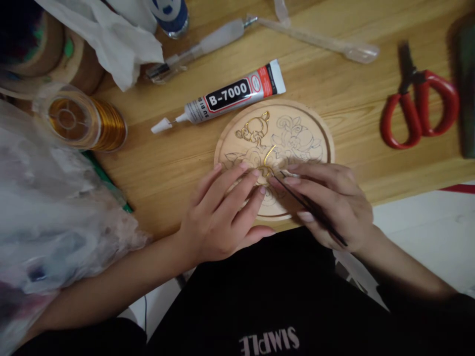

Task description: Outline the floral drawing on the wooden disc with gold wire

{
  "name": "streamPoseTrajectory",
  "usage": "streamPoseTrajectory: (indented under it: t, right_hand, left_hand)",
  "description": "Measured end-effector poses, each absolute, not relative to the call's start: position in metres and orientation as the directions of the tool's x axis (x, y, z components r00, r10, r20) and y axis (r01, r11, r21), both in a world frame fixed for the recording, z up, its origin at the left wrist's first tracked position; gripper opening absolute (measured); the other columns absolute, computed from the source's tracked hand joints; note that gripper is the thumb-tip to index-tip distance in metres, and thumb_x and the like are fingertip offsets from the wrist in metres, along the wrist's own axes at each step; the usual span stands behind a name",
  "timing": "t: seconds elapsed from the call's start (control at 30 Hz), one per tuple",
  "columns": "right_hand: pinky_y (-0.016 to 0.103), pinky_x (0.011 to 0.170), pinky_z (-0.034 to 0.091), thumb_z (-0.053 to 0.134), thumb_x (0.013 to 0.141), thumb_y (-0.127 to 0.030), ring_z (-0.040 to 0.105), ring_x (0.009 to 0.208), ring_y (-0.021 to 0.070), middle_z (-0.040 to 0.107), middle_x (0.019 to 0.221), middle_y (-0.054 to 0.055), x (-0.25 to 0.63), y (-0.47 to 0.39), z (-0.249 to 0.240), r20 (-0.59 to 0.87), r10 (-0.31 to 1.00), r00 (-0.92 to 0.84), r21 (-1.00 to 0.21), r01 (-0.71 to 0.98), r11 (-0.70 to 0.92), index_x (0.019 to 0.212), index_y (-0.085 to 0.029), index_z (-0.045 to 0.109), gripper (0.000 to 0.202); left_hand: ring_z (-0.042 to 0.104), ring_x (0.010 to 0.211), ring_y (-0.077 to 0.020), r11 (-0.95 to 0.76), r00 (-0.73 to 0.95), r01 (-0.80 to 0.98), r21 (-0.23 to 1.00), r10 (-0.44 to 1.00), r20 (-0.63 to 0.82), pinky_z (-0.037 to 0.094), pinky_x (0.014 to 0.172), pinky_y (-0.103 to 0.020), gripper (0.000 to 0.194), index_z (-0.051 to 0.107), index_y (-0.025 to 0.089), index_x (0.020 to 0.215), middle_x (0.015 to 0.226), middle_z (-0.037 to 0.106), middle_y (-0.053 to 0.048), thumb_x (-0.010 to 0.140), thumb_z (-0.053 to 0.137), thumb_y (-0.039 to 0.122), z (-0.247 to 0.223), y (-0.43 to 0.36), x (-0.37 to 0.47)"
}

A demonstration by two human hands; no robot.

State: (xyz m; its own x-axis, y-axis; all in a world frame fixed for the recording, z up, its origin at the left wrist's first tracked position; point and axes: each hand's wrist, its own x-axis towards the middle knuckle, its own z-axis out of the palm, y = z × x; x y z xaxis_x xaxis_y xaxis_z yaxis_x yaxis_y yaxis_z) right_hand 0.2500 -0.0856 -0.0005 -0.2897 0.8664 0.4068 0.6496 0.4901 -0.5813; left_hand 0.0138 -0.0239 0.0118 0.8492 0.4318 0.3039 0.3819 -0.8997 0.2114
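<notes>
A round wooden plaque (330, 143) with a pencilled floral drawing lies at the table's near edge. Gold wire outlines one flower (256, 129) at its upper left. My right hand (330, 202) is closed around black tweezers (308, 205), whose tips meet a curved piece of gold wire (269, 154) near the middle of the plaque. On the left part of the plaque, my left hand (226, 215) rests with fingers stretched out and fingertips close to that wire. The fingers hide much of the lower drawing.
A B-7000 glue tube (233, 94) with a needle in its nozzle lies behind the plaque. Red-handled scissors (415, 104) are at right, a gold wire spool (89, 121) at left beside a plastic bag (67, 212). Farther back are a pen-like tool (208, 44) and a plastic dropper (322, 42).
</notes>
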Motion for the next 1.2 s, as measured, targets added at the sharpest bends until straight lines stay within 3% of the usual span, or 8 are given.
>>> streamPoseTrajectory:
  t: [0.2,0.4,0.57,0.73,0.83,1.03,1.2]
  right_hand:
    - [0.043,0.089,0.061,0.059,0.090,-0.028,0.070,0.111,0.0271,0.073,0.118,0.011,0.248,-0.087,0.001,0.417,0.870,-0.262,-0.529,0.709,0.467,0.131,-0.024,0.058,0.041]
    - [0.037,0.091,0.059,0.056,0.092,-0.025,0.072,0.106,0.0222,0.078,0.106,0.003,0.244,-0.086,0.003,0.449,0.840,-0.304,-0.398,0.774,0.493,0.121,-0.025,0.063,0.030]
    - [0.039,0.087,0.061,0.059,0.090,-0.026,0.072,0.101,0.0225,0.077,0.105,0.001,0.244,-0.086,0.000,0.478,0.836,-0.270,-0.436,0.753,0.492,0.120,-0.029,0.065,0.031]
    - [0.043,0.093,0.060,0.054,0.092,-0.029,0.069,0.115,0.0260,0.071,0.120,0.012,0.248,-0.085,-0.001,0.436,0.865,-0.247,-0.558,0.680,0.476,0.135,-0.022,0.056,0.043]
    - [0.043,0.093,0.059,0.053,0.093,-0.030,0.067,0.118,0.0270,0.068,0.126,0.013,0.249,-0.085,-0.001,0.415,0.881,-0.229,-0.591,0.668,0.452,0.138,-0.024,0.053,0.046]
    - [0.044,0.095,0.057,0.048,0.097,-0.027,0.066,0.120,0.0281,0.066,0.125,0.018,0.247,-0.086,0.002,0.386,0.885,-0.260,-0.536,0.717,0.445,0.134,-0.015,0.052,0.039]
    - [0.044,0.092,0.059,0.049,0.097,-0.025,0.066,0.117,0.0284,0.067,0.122,0.018,0.246,-0.086,0.002,0.406,0.872,-0.272,-0.484,0.745,0.458,0.134,-0.013,0.052,0.039]
  left_hand:
    - [0.058,0.130,-0.0328,-0.892,0.849,0.379,0.246,0.441,0.291,0.051,0.105,-0.050,0.049,0.064,0.013,0.120,0.132,0.065,-0.017,0.098,0.051,0.055,0.013,-0.022,0.013]
    - [0.055,0.132,-0.0346,-0.899,0.858,0.376,0.223,0.429,0.283,0.051,0.106,-0.050,0.054,0.065,0.010,0.118,0.135,0.062,-0.020,0.095,0.055,0.059,0.015,-0.022,0.015]
    - [0.055,0.132,-0.0336,-0.902,0.854,0.384,0.198,0.428,0.295,0.052,0.105,-0.049,0.051,0.065,0.011,0.116,0.135,0.063,-0.019,0.096,0.055,0.057,0.015,-0.022,0.016]
    - [0.054,0.133,-0.0324,-0.887,0.820,0.398,0.233,0.458,0.344,0.050,0.107,-0.049,0.045,0.066,0.013,0.113,0.134,0.063,-0.017,0.099,0.050,0.053,0.009,-0.023,0.016]
    - [0.055,0.131,-0.0318,-0.883,0.798,0.406,0.234,0.468,0.380,0.049,0.107,-0.049,0.042,0.068,0.013,0.111,0.133,0.063,-0.017,0.100,0.049,0.049,0.006,-0.025,0.017]
    - [0.057,0.126,-0.0338,-0.890,0.765,0.386,0.243,0.456,0.454,0.045,0.109,-0.049,0.045,0.071,0.010,0.110,0.128,0.065,-0.017,0.100,0.048,0.048,0.004,-0.026,0.019]
    - [0.055,0.130,-0.0331,-0.876,0.783,0.407,0.258,0.480,0.394,0.048,0.107,-0.050,0.044,0.069,0.013,0.112,0.132,0.063,-0.017,0.100,0.047,0.050,0.003,-0.027,0.021]
